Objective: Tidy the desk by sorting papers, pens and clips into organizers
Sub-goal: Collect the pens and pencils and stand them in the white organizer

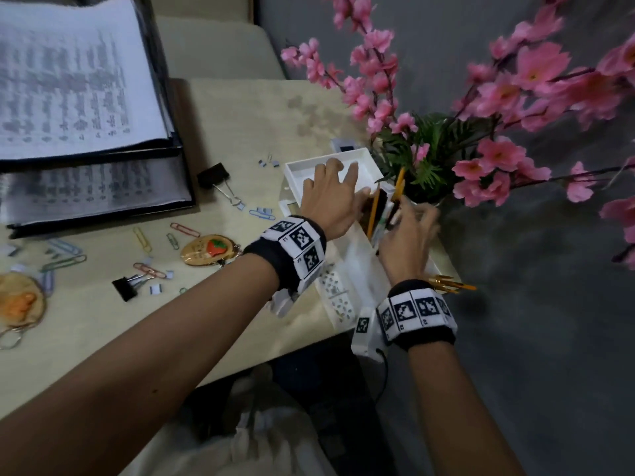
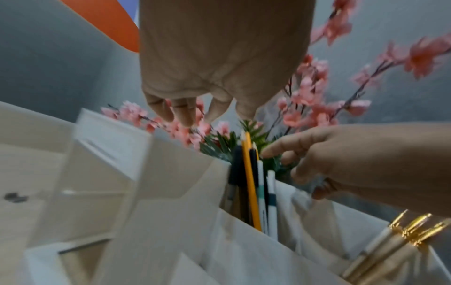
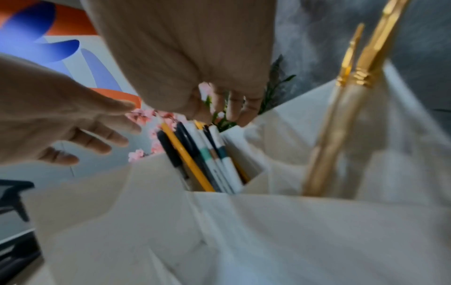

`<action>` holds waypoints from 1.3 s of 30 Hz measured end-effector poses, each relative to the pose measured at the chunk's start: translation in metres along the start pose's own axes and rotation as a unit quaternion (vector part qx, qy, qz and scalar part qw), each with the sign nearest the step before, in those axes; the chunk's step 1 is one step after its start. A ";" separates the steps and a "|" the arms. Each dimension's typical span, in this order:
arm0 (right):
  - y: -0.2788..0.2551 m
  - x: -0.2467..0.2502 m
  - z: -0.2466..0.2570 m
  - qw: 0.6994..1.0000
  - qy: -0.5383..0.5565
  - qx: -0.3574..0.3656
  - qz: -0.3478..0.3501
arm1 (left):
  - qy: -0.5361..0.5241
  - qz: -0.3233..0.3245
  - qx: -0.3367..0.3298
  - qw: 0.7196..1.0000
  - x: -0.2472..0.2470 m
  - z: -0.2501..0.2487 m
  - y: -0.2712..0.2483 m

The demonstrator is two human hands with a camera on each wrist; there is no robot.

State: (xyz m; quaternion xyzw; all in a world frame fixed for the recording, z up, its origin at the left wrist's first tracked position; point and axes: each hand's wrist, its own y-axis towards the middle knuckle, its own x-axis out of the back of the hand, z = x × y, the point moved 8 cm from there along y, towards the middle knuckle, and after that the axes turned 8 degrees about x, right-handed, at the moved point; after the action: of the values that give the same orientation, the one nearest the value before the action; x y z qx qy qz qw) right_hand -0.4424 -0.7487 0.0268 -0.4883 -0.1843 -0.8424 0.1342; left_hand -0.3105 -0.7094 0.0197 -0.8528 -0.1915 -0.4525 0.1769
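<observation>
A white desk organizer (image 1: 347,262) stands at the desk's right edge. Its upright slot holds several pens and pencils (image 1: 374,211), yellow, black and white-teal (image 2: 251,183) (image 3: 202,154). My left hand (image 1: 330,190) hovers over the organizer's shallow tray with fingers spread and holds nothing (image 2: 207,67). Just right of the pens, my right hand (image 1: 409,235) has loosely bent fingers, the index tip near the pencil tops (image 2: 354,160); nothing shows in its grasp. Gold-tipped pens (image 1: 446,285) stick out of the nearest slot (image 3: 341,115).
Coloured paper clips (image 1: 144,240), two black binder clips (image 1: 213,175) (image 1: 124,287) and small white scraps lie scattered on the desk. A strawberry keychain (image 1: 206,250) lies among them. Printed papers sit in black trays (image 1: 79,97) at the back left. Pink artificial flowers (image 1: 498,97) crowd behind the organizer.
</observation>
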 end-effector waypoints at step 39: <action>-0.236 -0.301 0.465 0.880 0.145 0.157 0.425 | -0.517 -0.070 0.408 0.749 0.176 0.544 -0.257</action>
State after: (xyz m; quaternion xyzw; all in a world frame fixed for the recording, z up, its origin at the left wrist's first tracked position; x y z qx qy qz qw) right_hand -0.0326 -0.3180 -0.0663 -0.3642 -0.0672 -0.7260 0.5795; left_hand 0.0384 -0.1997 -0.0861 -0.7875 -0.4793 0.1674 0.3495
